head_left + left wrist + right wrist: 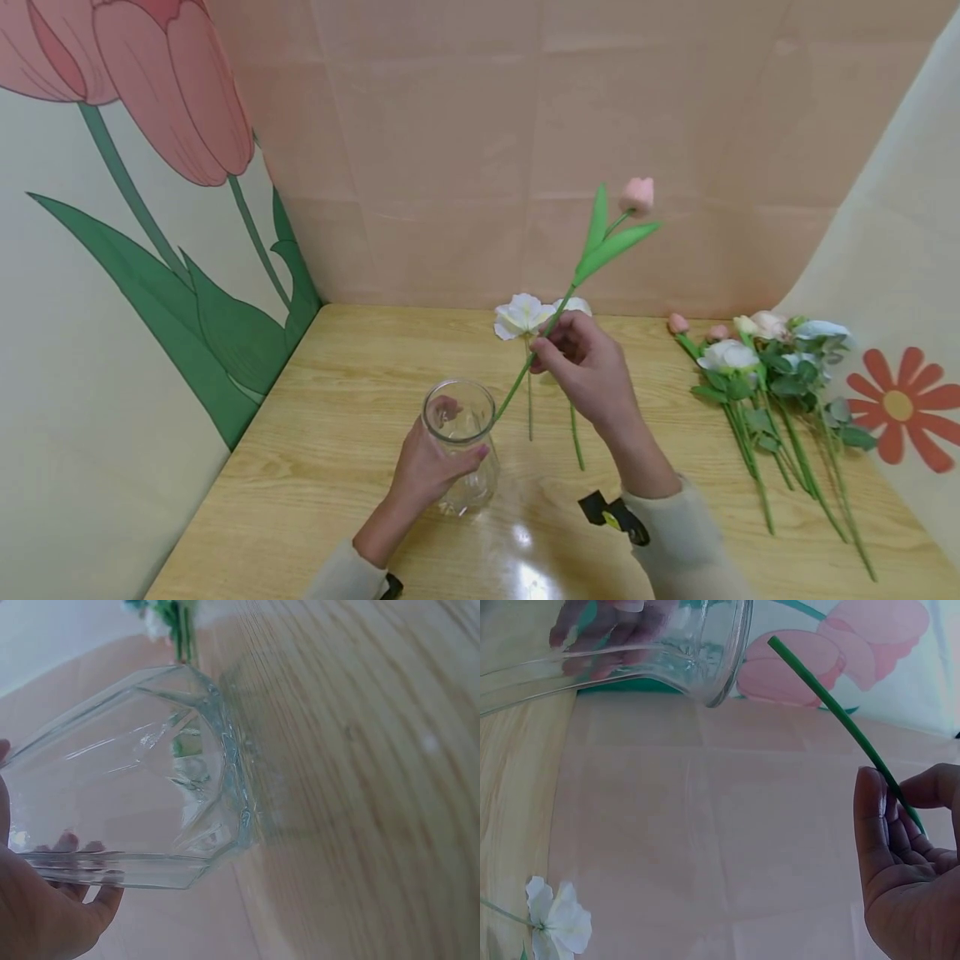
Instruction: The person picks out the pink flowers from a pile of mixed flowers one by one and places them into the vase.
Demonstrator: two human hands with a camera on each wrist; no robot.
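Observation:
My left hand (429,467) grips a clear glass vase (471,492), its fingers and thumb wrapped around the upper body. In the left wrist view, the faceted base of the vase (225,772) is right at the wooden table. My right hand (596,371) pinches the green stem of a pink tulip (574,282) between thumb and fingers. The bloom and two leaves point up and away to the right, and the stem slants down toward the vase. From the right wrist, the bare stem end (787,654) shows just beyond the rim of the vase (739,652), apart from it.
Two white flowers (522,317) lie on the table (360,375) behind my right hand. A bunch of roses, tulips and greenery (780,375) lies at the right. A pink backdrop (450,167) stands behind, with a tulip-printed panel (172,350) on the left.

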